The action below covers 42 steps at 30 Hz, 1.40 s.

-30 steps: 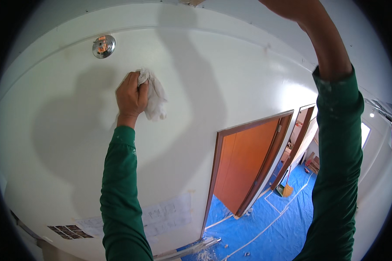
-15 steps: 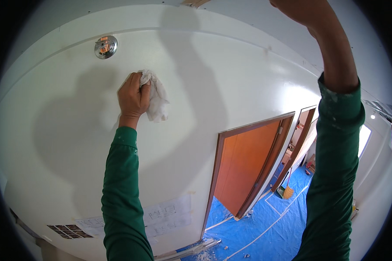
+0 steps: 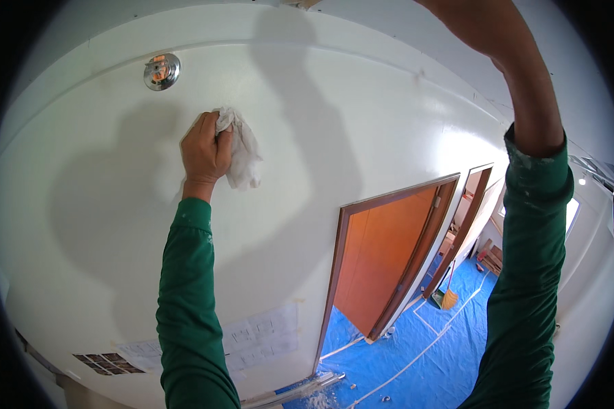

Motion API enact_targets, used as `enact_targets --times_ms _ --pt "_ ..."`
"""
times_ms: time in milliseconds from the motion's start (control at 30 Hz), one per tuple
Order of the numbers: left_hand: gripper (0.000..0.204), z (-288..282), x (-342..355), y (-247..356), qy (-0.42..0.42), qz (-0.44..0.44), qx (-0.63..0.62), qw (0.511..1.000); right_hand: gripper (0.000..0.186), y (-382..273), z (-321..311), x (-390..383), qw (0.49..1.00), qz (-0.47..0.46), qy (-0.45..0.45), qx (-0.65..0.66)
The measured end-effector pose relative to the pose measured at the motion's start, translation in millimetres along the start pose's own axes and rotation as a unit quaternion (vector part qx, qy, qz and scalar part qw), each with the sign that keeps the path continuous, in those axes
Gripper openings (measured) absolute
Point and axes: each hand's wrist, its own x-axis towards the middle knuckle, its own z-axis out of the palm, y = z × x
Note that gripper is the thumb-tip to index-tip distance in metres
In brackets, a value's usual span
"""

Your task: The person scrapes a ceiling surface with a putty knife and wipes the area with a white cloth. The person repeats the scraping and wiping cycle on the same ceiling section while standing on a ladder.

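Observation:
My left hand [image 3: 205, 146] is closed on a crumpled white cloth [image 3: 240, 155] against the white wall [image 3: 89, 198], below and right of a round chrome fitting [image 3: 162, 71]. My right hand [image 3: 474, 31] is raised to the top right, by the ceiling, with its fingers out of the picture, so what it holds, if anything, is hidden. A small brown piece [image 3: 299, 4] shows at the top edge, and shadows of my body and arm fall across the wall.
An orange door [image 3: 382, 259] in a brown frame and a second doorway [image 3: 467, 211] are on the right. A blue sheet [image 3: 416, 361] covers the floor, with a broom [image 3: 449, 298] and metal lengths [image 3: 320, 382] on it. Paper drawings [image 3: 259, 330] are taped low on the wall.
My right arm has shifted right and slightly down compared with a second ago. My left hand and the cloth stay in nearly the same place.

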Motion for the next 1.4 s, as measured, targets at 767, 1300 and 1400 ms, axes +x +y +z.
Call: enact_targets --times_ms 767,1300,1400 --pt "0.018 -1.4 0.0 0.3 -0.002 0.015 -0.006 1.0 0.022 0.9 20.8 23.5 0.998 0.006 0.008 0.062" --pt "0.018 -0.8 -0.6 -1.5 0.003 0.004 -0.01 1.0 0.023 8.1 32.4 17.2 0.999 0.036 0.015 0.032" --pt "0.018 -1.1 -0.4 -1.0 -0.003 -0.001 -0.009 1.0 0.023 -3.6 20.2 13.5 0.998 0.045 -0.004 0.04"
